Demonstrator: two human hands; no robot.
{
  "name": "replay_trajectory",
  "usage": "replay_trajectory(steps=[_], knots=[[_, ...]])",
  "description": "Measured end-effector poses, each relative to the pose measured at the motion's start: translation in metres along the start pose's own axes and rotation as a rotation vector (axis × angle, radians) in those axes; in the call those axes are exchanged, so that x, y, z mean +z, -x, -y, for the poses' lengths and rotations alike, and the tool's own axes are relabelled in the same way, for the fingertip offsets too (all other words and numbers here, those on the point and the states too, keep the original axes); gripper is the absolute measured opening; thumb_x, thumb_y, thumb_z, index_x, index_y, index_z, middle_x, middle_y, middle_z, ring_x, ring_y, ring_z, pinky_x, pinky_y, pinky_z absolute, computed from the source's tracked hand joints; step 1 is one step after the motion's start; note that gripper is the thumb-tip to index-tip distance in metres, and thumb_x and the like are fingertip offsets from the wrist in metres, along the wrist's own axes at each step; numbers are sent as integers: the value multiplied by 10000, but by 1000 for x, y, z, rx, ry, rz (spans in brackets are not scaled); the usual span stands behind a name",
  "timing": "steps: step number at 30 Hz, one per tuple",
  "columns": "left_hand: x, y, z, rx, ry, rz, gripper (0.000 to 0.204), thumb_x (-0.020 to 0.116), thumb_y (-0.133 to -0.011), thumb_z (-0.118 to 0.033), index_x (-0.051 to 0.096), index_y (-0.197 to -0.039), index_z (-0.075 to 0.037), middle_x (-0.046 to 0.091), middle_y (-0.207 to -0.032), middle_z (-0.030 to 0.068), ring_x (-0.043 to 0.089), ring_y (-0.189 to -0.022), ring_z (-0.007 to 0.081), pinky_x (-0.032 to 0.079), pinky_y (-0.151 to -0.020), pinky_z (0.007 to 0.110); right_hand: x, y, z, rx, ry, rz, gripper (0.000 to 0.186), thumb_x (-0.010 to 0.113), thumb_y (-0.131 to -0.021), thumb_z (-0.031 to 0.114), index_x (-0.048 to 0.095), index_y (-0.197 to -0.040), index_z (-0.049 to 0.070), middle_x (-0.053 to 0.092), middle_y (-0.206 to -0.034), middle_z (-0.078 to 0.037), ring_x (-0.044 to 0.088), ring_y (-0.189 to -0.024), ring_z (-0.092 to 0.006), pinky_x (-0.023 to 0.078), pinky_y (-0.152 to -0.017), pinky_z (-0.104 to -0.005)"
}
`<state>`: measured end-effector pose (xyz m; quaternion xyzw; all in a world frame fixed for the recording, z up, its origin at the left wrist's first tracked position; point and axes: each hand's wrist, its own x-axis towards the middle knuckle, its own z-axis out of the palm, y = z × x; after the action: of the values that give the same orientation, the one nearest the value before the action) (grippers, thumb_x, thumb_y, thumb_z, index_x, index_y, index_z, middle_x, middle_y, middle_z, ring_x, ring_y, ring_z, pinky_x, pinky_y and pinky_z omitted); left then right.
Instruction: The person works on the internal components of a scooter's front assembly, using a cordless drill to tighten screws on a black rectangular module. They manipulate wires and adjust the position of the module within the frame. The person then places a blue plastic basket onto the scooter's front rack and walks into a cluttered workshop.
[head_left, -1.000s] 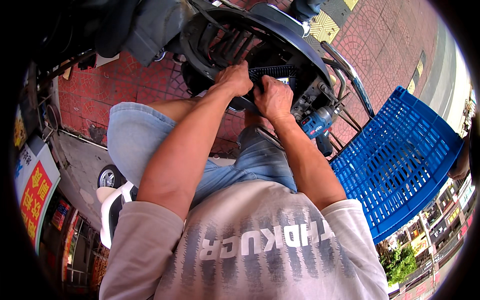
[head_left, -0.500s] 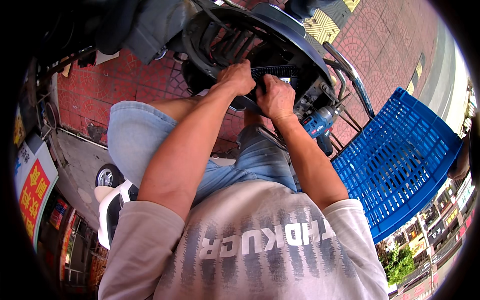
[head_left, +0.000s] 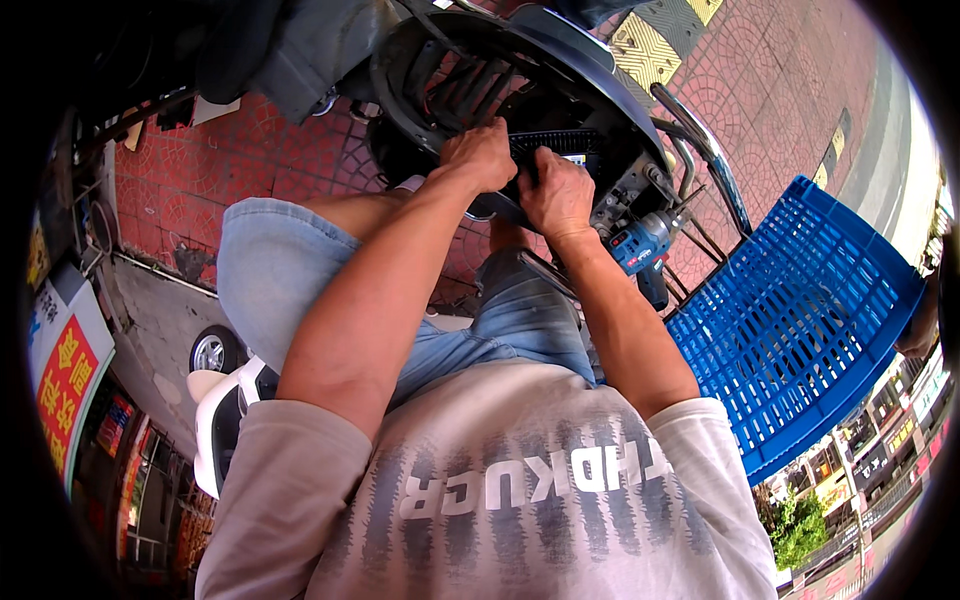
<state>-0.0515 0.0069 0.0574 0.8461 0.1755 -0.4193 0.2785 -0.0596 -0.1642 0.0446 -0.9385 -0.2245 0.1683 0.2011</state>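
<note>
Both my hands are at the opened dark body of a scooter, over its uncovered compartment. My left hand is curled closed at the near rim of the opening, and what its fingers grip is hidden under it. Just to its right, my right hand is closed too, thumb and fingers bent down against the near side of a black ribbed box with a small pale label. What lies inside those fingers is hidden. A blue cordless drill rests beside my right wrist at the scooter's rear.
A large blue plastic crate stands tilted on the right, behind a chrome rail. My knees straddle the near side. At left are a white vehicle with a small wheel and a shop sign. Red paving lies below.
The scooter and both hands appear shifted very slightly to the right in the picture. The grip of each hand looks the same.
</note>
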Motion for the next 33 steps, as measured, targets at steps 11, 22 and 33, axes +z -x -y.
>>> replay_trajectory(steps=[11,22,33], knots=[[0,0,1,6,0,-14,634,667,-891,-179,522,-1480,7,694,-1360,265,660,-1300,407,523,-1110,489,-5,-2,4,-39,35,13,201,733,-831,254,633,-884,89,736,-885,-120,728,-826,-372,561,-754,-505],[-1,1,0,0,43,-18,583,650,-854,-141,539,-1413,-17,695,-1343,260,643,-1290,438,515,-1079,534,-10,-7,-5,-148,23,92,177,699,-870,231,628,-914,75,729,-912,-136,725,-843,-390,577,-712,-514],[4,-3,5,19,64,-34,504,648,-862,-126,563,-1347,-15,702,-1313,265,648,-1268,451,513,-1068,540,-12,-17,-7,-224,124,196,193,690,-894,249,645,-931,65,743,-923,-154,744,-830,-379,586,-718,-513]])
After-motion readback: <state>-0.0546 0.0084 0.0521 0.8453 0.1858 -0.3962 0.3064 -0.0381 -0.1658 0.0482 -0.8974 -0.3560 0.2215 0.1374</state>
